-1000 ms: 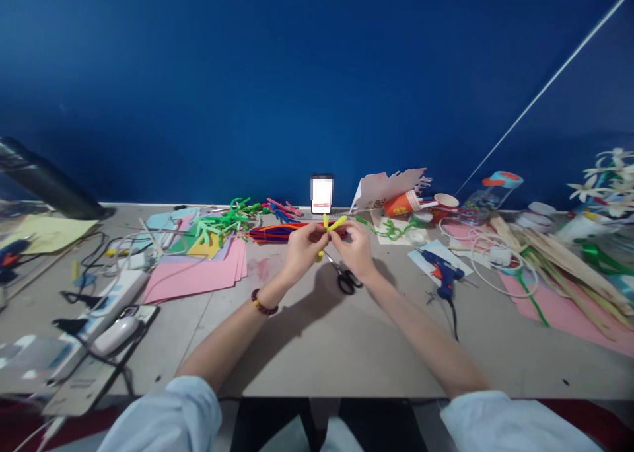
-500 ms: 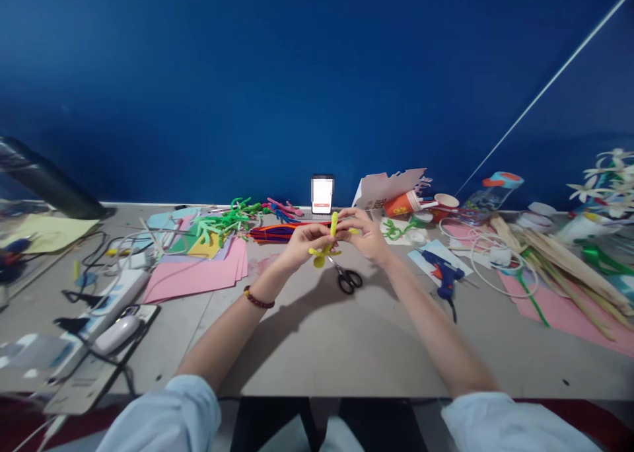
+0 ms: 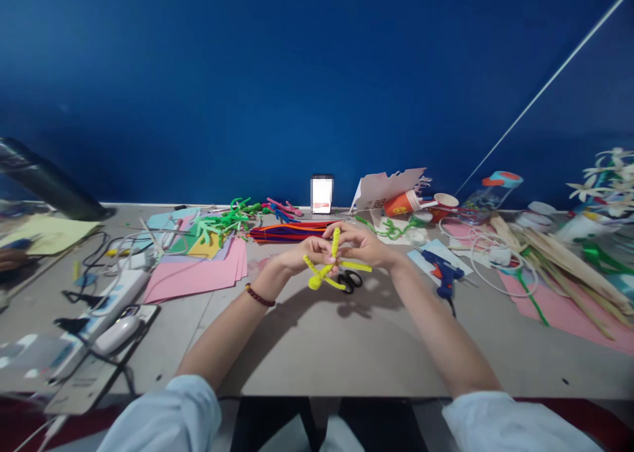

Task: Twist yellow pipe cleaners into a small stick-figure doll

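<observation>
A yellow pipe-cleaner figure (image 3: 327, 267), with a round coiled end and several limbs sticking out, is held above the middle of the table between both hands. My left hand (image 3: 308, 254) pinches it from the left, fingers closed near its centre. From the right, my right hand (image 3: 365, 246) grips it with thumb and fingertips beside the upright limb. Black-handled scissors (image 3: 352, 280) lie on the table just behind and below the figure, partly hidden by it. A bundle of red, orange and purple pipe cleaners (image 3: 282, 232) lies behind my left hand.
A phone (image 3: 321, 194) stands against the blue wall. At right lie a blue glue gun (image 3: 443, 272), paper cups (image 3: 402, 204) and a white cable. Left are pink paper sheets (image 3: 198, 280), green pipe cleaners (image 3: 232, 217) and a power strip (image 3: 106, 306). Another person's hand (image 3: 12, 257) shows far left.
Both hands have come slightly lower and nearer with the yellow figure, which has turned so more of its limbs show. The scissors are now more covered. A hand has appeared at far left.
</observation>
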Demonstrator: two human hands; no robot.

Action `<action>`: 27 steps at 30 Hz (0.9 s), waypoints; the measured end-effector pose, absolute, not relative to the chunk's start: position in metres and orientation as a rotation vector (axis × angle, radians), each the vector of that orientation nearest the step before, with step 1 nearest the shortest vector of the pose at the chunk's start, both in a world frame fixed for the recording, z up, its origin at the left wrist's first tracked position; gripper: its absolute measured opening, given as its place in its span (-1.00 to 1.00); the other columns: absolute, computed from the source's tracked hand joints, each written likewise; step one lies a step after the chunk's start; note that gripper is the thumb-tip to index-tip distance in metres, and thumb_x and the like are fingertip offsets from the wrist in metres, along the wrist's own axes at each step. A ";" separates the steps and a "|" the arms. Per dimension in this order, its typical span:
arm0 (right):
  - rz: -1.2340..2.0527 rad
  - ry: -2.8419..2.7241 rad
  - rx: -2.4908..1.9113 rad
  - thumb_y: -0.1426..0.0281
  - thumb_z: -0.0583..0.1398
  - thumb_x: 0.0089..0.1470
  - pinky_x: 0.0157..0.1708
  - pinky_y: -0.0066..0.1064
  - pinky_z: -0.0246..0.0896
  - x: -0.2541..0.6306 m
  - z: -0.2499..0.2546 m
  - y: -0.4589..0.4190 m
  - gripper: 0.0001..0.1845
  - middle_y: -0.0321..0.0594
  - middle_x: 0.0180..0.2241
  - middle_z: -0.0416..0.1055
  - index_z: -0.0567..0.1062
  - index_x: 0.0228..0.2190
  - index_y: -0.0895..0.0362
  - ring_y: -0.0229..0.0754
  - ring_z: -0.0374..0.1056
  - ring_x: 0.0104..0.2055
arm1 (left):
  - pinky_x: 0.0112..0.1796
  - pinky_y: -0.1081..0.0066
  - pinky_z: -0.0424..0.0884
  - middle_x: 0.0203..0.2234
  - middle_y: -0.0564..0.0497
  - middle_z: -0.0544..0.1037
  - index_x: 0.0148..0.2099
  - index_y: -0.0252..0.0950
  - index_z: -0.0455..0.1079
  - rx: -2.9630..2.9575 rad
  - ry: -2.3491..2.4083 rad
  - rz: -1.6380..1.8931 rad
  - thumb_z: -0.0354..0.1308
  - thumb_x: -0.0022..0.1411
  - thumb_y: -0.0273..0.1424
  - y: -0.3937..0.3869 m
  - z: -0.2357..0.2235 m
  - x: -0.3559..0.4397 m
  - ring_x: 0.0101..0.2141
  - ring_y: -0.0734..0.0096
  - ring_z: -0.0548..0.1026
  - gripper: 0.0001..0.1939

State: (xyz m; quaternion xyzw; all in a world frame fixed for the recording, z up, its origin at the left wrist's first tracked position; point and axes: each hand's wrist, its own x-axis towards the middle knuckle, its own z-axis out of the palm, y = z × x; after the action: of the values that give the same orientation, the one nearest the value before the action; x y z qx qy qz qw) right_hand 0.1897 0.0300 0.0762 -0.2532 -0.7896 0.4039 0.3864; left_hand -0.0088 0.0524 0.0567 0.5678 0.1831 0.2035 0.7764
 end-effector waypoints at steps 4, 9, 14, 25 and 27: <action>0.998 -1.819 -0.750 0.18 0.30 0.02 0.02 -0.20 0.26 0.187 0.072 0.034 -0.79 -0.18 -0.15 0.36 0.58 -0.38 0.05 -0.12 0.33 -0.04 | -0.31 0.39 0.45 -0.44 -0.12 0.62 -0.34 -0.39 0.52 1.139 0.464 0.586 0.42 -0.09 -0.25 0.055 0.059 -0.006 -0.46 0.39 0.55 -0.67; 0.960 -1.587 -0.851 0.14 0.29 -0.01 -0.17 -0.27 0.38 0.183 0.063 0.040 -0.74 -0.22 -0.23 0.35 0.55 -0.42 0.08 -0.18 0.37 -0.21 | -0.22 0.29 0.45 -0.34 -0.18 0.63 -0.20 -0.39 0.53 1.099 0.578 0.760 0.24 0.06 -0.18 0.063 0.060 -0.003 -0.29 0.18 0.59 -0.63; 0.855 -1.525 -0.963 0.14 0.29 -0.02 -0.21 -0.29 0.42 0.179 0.060 0.040 -0.73 -0.19 -0.21 0.38 0.53 -0.41 0.09 -0.16 0.39 -0.21 | -0.27 0.29 0.44 -0.31 -0.16 0.62 -0.18 -0.36 0.52 1.311 0.737 1.010 -0.09 0.24 -0.04 0.063 0.059 -0.003 -0.26 0.17 0.56 -0.46; 1.008 -1.271 -1.116 0.12 0.35 -0.18 -0.38 -0.28 0.39 0.163 0.062 0.035 -0.65 -0.22 -0.45 0.50 0.51 -0.46 0.14 -0.21 0.41 -0.49 | -0.08 0.17 0.27 -0.24 -0.08 0.59 -0.24 -0.23 0.50 2.668 1.178 1.447 0.17 0.24 -0.31 0.046 0.058 0.001 -0.08 0.15 0.44 -0.87; 1.013 -1.294 -1.108 0.12 0.34 -0.16 -0.41 -0.30 0.37 0.160 0.064 0.032 -0.66 -0.23 -0.44 0.51 0.51 -0.45 0.13 -0.23 0.41 -0.53 | -0.10 0.19 0.26 -0.27 -0.07 0.60 -0.27 -0.23 0.49 2.630 1.163 1.423 0.13 0.27 -0.36 0.046 0.056 0.002 -0.10 0.18 0.44 -0.88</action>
State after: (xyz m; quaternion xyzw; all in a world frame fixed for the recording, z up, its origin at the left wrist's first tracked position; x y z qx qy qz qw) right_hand 0.1598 0.0322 0.0641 -0.4678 -0.5461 0.4277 0.5477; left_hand 0.0017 0.0464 0.0557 0.8193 0.3622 0.4433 -0.0336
